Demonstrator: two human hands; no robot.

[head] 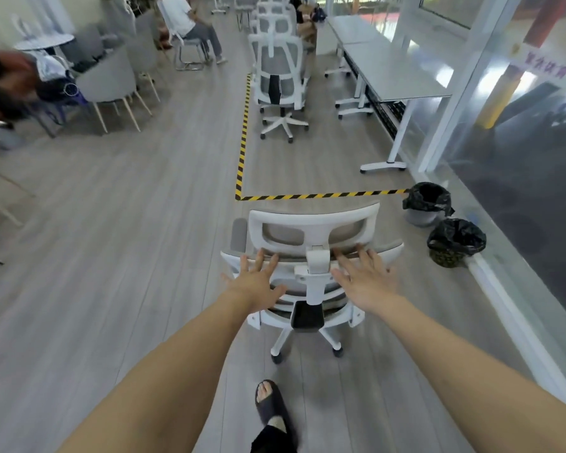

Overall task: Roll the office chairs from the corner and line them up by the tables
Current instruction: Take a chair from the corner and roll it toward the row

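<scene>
A white office chair (311, 223) with a grey mesh back and headrest stands on the wood floor right in front of me, its back toward me. My left hand (257, 279) lies flat with spread fingers against the left of the backrest's top edge. My right hand (365, 277) rests the same way on the right side. Neither hand curls around the frame. Ahead, several matching white chairs (280, 76) stand in a row beside the long grey tables (389, 70) along the glass wall.
Yellow-black tape (242, 148) marks a floor zone just beyond the chair. Two bins with black liners (427, 204) (455, 241) sit by the glass wall on the right. Grey lounge chairs (107, 76), a round table and a seated person (190, 24) are at the left and back.
</scene>
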